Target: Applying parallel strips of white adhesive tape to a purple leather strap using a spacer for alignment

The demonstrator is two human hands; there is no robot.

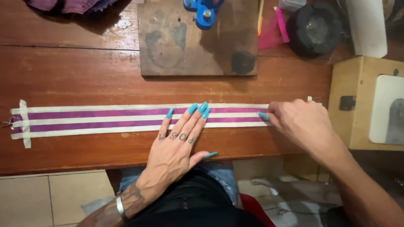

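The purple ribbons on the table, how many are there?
2. The upper purple ribbon and the lower purple ribbon lie parallel between white tape strips. The left hand presses on them; the right hand covers their right ends.

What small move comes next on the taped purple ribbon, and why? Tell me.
Probably slide the right hand rightward, pressing the middle tape strip flat. The left hand rests flat on the purple ribbon, fingers spread across the tape, while the right fingertips pinch at the tape's right end, where the strips seem not yet smoothed down on the wooden table.
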